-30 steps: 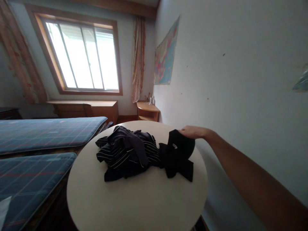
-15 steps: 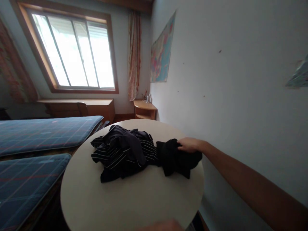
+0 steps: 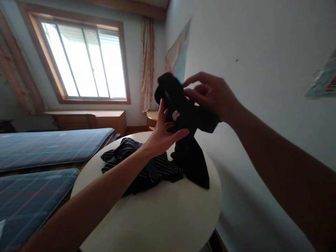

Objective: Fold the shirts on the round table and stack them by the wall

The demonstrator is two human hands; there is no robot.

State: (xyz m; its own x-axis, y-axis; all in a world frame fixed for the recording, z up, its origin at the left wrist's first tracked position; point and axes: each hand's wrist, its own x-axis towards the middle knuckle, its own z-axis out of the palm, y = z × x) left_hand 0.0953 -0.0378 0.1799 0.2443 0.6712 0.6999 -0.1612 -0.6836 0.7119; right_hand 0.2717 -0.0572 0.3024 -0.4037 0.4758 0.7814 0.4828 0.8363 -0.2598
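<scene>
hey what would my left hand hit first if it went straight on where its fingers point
Most likely the black cloth, right at the fingertips of your left hand, though depth and contact are hard to judge.

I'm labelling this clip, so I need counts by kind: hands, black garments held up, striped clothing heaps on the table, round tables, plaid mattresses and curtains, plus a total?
Hands: 2 (left hand, right hand)
Black garment held up: 1
Striped clothing heap: 1
Round table: 1
Plaid mattresses: 2 (near mattress, far mattress)
Curtains: 2 (left curtain, right curtain)
Total: 9
</scene>
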